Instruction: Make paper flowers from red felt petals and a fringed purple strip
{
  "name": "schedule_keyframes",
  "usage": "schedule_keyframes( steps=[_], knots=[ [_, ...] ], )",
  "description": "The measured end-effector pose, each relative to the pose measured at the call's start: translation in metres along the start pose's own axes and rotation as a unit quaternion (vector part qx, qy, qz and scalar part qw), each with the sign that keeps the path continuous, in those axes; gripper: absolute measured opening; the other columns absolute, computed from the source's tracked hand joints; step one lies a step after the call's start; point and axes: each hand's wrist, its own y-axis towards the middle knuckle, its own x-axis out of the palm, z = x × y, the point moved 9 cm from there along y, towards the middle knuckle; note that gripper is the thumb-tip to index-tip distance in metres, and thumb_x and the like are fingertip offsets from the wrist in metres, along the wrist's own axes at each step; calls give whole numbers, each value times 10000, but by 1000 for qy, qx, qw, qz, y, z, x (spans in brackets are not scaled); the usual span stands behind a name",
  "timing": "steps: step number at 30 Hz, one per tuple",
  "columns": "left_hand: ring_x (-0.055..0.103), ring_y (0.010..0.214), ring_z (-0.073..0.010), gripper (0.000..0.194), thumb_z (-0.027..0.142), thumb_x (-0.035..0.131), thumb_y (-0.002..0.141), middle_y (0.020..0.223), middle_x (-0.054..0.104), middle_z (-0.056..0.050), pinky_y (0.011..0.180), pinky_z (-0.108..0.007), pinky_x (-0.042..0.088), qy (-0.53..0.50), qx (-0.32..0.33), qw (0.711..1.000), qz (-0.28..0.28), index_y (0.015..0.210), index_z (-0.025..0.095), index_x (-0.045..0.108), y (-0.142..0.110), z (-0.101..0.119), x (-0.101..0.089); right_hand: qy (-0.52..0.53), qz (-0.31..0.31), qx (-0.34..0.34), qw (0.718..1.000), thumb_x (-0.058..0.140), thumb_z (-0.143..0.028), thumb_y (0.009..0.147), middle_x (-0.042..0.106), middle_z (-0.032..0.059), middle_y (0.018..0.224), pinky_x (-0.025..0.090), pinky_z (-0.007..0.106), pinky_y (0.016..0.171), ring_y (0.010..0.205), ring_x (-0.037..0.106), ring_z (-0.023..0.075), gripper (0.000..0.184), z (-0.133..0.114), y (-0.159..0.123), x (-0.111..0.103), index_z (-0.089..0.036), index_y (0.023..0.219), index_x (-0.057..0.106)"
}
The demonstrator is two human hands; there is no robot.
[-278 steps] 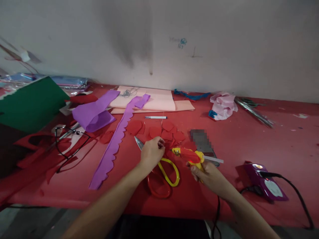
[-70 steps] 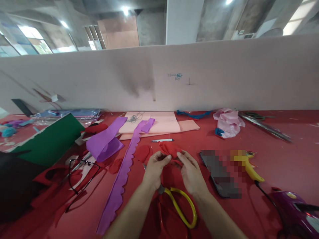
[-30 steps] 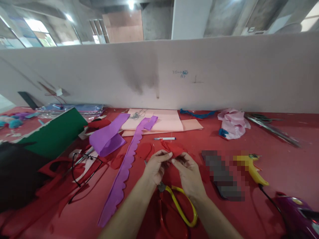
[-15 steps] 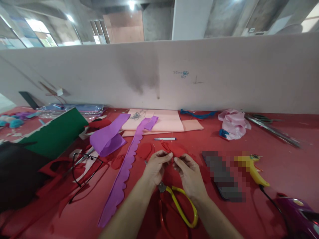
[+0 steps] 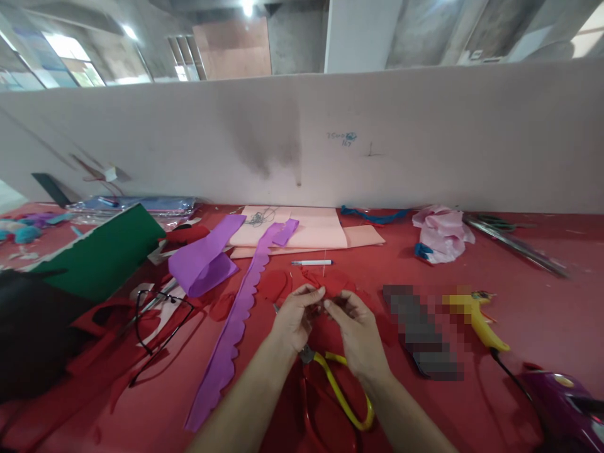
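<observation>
My left hand [image 5: 296, 318] and my right hand [image 5: 356, 330] are close together over the middle of the table. Both have thumb and fingers pinched on a piece of red cloth [image 5: 336, 283], which blends into the red surface behind it. A pair of scissors [image 5: 343, 399] with one yellow and one red handle lies beneath the hands and between the forearms; the left hand covers part of its blades. Left of the hands stretches a purple felt strip [image 5: 231, 333] with a scalloped edge. Just beyond the fingertips is a white pen [image 5: 311, 262].
Black-framed glasses [image 5: 163, 318], a folded purple piece [image 5: 201, 261] and a green board [image 5: 106, 255] lie left. Peach sheets [image 5: 316, 226] rest by the partition [image 5: 189, 145]. Rightward are a blurred dark phone-like slab [image 5: 425, 336], a yellow glue gun [image 5: 486, 324] and crumpled pink cloth [image 5: 443, 233].
My right fingertips have shifted slightly left and down, nearer the left ones. Both hands keep pinching the red cloth. The view has tilted a little; the surrounding things lie where they were.
</observation>
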Motion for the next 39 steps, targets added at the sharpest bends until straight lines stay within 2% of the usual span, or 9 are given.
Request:
schedule_keyframes(
  steps=[3,9,13,18,23,27,30,35,39],
  knots=[
    [529,528,-79,327,213,872,477,553,585,38,582,-217,411,-7,1,1000,-10,589,152,571,1,-3,2,-45,22,-27,998,741,-283,722,651,-26,696,466,271,692,686,573,140,106,-8,0,-4,-207,738,669],
    [509,503,-68,306,192,867,496,527,570,47,565,-211,403,-23,13,999,-22,583,152,577,3,-2,1,-85,1,-32,996,739,-265,722,672,-23,726,469,272,693,693,584,144,108,-12,-3,1,-215,768,655],
    [521,519,-79,237,200,842,557,556,602,23,567,-220,408,-13,14,999,-43,605,146,617,4,-4,4,-31,21,-30,999,729,-258,730,647,-35,671,458,254,662,654,563,128,72,-12,-2,-2,-213,726,673],
    [569,569,-108,200,151,838,530,629,663,-11,623,-248,443,27,49,994,-92,671,136,698,0,4,16,92,25,31,995,795,-217,635,641,-47,633,447,223,611,592,539,98,125,-3,1,-5,-204,687,683],
    [626,684,-147,211,174,829,549,730,722,-50,735,-277,482,108,109,983,-105,742,139,749,-7,18,23,163,39,119,979,837,-155,545,663,-39,621,447,182,544,543,540,76,198,7,1,-8,-189,663,682],
    [632,709,-142,159,149,801,576,727,731,-38,763,-268,488,153,144,970,-119,728,149,756,-6,25,22,195,22,204,959,842,-117,502,640,-24,585,417,150,447,502,525,64,211,17,0,-3,-165,586,655],
    [624,666,-126,152,144,812,560,704,729,-26,731,-256,492,151,145,970,-125,699,148,750,-3,25,20,199,11,228,953,835,-98,486,637,-14,588,412,145,432,496,528,61,211,18,-1,-1,-150,575,650],
    [648,686,-146,172,168,831,564,697,725,-40,733,-270,505,105,145,976,-127,712,140,748,-3,27,19,178,-9,164,970,809,-114,533,673,-20,653,485,189,538,571,591,97,210,6,-3,3,-191,675,676],
    [653,677,-146,229,167,862,501,699,727,-44,716,-263,507,52,126,986,-97,695,137,742,-2,28,14,91,-50,42,994,752,-135,631,706,-21,835,501,231,728,747,629,120,250,-11,-5,7,-229,853,690]
  ],
)
